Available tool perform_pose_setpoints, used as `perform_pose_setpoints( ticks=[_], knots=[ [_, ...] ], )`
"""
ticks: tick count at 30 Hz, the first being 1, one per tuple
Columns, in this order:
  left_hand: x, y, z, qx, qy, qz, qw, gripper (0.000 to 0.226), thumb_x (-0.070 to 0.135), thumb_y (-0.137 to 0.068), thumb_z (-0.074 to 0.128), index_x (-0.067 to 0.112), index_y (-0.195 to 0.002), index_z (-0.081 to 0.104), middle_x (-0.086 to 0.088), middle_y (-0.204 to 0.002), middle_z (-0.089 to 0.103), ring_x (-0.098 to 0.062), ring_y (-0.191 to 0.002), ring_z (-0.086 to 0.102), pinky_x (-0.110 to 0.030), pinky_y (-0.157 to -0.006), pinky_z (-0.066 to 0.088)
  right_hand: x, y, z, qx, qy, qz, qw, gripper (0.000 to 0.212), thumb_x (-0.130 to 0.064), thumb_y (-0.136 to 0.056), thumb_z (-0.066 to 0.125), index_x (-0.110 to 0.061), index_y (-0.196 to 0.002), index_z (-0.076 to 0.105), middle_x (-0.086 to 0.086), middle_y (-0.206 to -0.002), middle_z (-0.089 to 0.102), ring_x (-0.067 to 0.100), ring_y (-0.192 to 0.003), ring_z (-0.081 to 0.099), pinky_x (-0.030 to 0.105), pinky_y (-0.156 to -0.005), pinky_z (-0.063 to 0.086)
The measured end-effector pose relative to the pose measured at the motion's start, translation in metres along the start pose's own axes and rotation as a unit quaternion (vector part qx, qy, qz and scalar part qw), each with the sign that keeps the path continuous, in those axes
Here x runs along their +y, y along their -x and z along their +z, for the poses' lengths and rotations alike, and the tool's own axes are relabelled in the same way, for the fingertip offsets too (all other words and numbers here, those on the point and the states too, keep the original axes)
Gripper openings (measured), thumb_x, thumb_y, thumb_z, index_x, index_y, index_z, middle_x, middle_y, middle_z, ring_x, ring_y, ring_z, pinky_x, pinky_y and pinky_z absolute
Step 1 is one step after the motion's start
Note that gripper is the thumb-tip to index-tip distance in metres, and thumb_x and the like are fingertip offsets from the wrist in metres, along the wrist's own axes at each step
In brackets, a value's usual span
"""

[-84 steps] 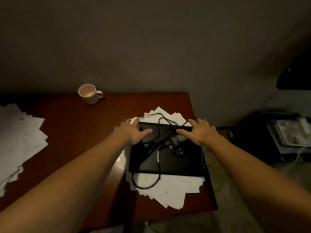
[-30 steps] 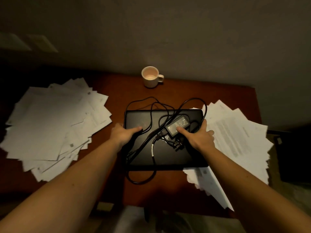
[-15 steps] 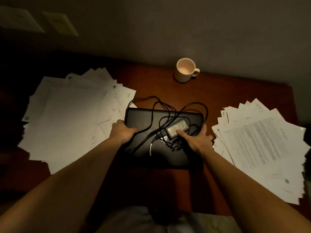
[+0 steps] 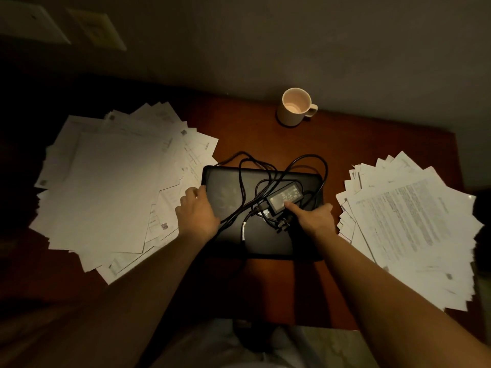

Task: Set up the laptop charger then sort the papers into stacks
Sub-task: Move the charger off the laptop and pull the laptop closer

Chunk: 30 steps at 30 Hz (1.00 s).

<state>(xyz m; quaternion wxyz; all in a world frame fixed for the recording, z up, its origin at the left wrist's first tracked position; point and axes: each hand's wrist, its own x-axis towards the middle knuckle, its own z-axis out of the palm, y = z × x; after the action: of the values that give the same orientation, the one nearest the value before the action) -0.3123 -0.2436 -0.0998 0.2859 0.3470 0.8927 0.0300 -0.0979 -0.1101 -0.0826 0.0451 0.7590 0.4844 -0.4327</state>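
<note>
Now that the closed laptop [image 4: 265, 243], with the charger brick [image 4: 285, 199] and tangled cable [image 4: 240, 181] on its lid, has come off the papers [image 4: 414, 227] to the middle of the desk [image 4: 239, 128], the left hand [image 4: 196, 216] grips its nine-o'clock edge and the right hand [image 4: 316, 221] its three-o'clock edge, thumb pinning the brick, so unwinding the charger looks next.

Left papers [image 4: 106, 187], right papers [image 4: 414, 229], mug [image 4: 293, 112] behind.

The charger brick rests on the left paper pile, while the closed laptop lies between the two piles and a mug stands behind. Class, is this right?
No. The head view shows the charger brick resting on the closed laptop, not the left paper pile.
</note>
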Motion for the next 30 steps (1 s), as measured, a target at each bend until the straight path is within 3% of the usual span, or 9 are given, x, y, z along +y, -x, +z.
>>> perform_pose_setpoints(
  ticks=[5,8,9,12,14,18,20,24,30],
  knots=[
    [0.008,0.003,0.011,0.009,0.072,0.049,0.996,0.057,0.005,-0.085,0.067,0.013,-0.139,0.05,-0.013,-0.142,0.045,-0.03,-0.126,0.048,-0.04,-0.107,0.04,-0.005,-0.009,0.008,-0.017,-0.106,0.056,0.993,0.098,-0.051,-0.062,0.092,-0.004,-0.134,0.043,0.017,-0.12,0.063,0.036,-0.1,0.066,0.051,-0.084,0.06],
    [0.028,0.006,0.016,-0.012,0.209,0.024,0.978,0.03,0.021,-0.096,0.056,0.017,-0.125,0.064,-0.01,-0.136,0.055,-0.023,-0.112,0.059,-0.031,-0.097,0.045,-0.008,-0.016,0.009,-0.038,-0.146,0.061,0.987,0.078,-0.038,-0.064,0.094,0.0,-0.12,0.057,0.017,-0.105,0.069,0.033,-0.082,0.069,0.044,-0.072,0.062],
    [0.037,0.008,0.018,-0.027,0.241,0.005,0.97,0.037,0.029,-0.096,0.058,0.016,-0.131,0.059,-0.01,-0.138,0.052,-0.022,-0.114,0.058,-0.031,-0.097,0.045,-0.011,-0.013,0.007,-0.045,-0.156,0.061,0.985,0.067,-0.033,-0.067,0.093,0.002,-0.114,0.061,0.017,-0.102,0.069,0.033,-0.082,0.069,0.044,-0.073,0.062],
    [0.061,0.011,0.024,-0.084,0.316,-0.046,0.944,0.097,0.048,-0.08,0.078,0.013,-0.153,0.025,-0.012,-0.152,0.038,-0.029,-0.136,0.044,-0.042,-0.112,0.04,-0.017,-0.014,0.006,-0.09,-0.187,0.05,0.977,0.027,-0.017,-0.078,0.085,0.0,-0.086,0.065,0.015,-0.09,0.069,0.032,-0.079,0.069,0.043,-0.079,0.06],
    [0.072,0.012,0.032,-0.103,0.337,-0.069,0.934,0.113,0.05,-0.07,0.086,0.013,-0.155,0.021,-0.013,-0.153,0.039,-0.03,-0.138,0.043,-0.045,-0.112,0.04,-0.019,-0.016,0.009,-0.102,-0.187,0.036,0.976,0.021,-0.013,-0.079,0.083,-0.002,-0.078,0.065,0.017,-0.084,0.07,0.033,-0.075,0.069,0.046,-0.08,0.061],
    [0.086,0.013,0.043,-0.097,0.373,-0.093,0.918,0.075,0.037,-0.07,0.086,0.012,-0.131,0.051,-0.005,-0.122,0.065,-0.023,-0.107,0.065,-0.034,-0.089,0.054,-0.025,-0.02,0.018,-0.086,-0.184,-0.016,0.979,0.02,-0.01,-0.084,0.076,-0.01,-0.079,0.057,0.016,-0.087,0.069,0.035,-0.08,0.07,0.056,-0.079,0.06],
    [0.091,0.012,0.037,-0.105,0.43,-0.114,0.889,0.058,0.045,-0.072,0.077,0.015,-0.119,0.061,-0.003,-0.11,0.07,-0.021,-0.096,0.068,-0.038,-0.089,0.057,-0.029,-0.021,0.02,-0.107,-0.192,-0.032,0.975,0.016,-0.011,-0.091,0.068,-0.013,-0.085,0.054,0.012,-0.088,0.067,0.033,-0.082,0.07,0.056,-0.081,0.061],
    [0.094,0.017,0.03,-0.12,0.514,-0.159,0.834,0.06,0.06,-0.069,0.064,0.02,-0.113,0.064,-0.003,-0.103,0.073,-0.024,-0.091,0.071,-0.045,-0.09,0.057,-0.032,-0.02,0.014,-0.176,-0.228,-0.043,0.957,0.008,-0.015,-0.098,0.059,-0.016,-0.095,0.052,0.01,-0.089,0.067,0.025,-0.076,0.068,0.041,-0.067,0.059],
    [0.079,0.015,0.015,-0.117,0.568,-0.175,0.796,0.019,0.029,-0.089,0.069,0.013,-0.099,0.066,-0.01,-0.098,0.073,-0.028,-0.089,0.072,-0.036,-0.081,0.059,-0.047,-0.009,0.023,-0.238,-0.215,-0.078,0.944,0.021,-0.026,-0.104,0.052,-0.016,-0.122,0.054,0.008,-0.099,0.069,0.024,-0.078,0.067,0.036,-0.065,0.055]
  ],
)
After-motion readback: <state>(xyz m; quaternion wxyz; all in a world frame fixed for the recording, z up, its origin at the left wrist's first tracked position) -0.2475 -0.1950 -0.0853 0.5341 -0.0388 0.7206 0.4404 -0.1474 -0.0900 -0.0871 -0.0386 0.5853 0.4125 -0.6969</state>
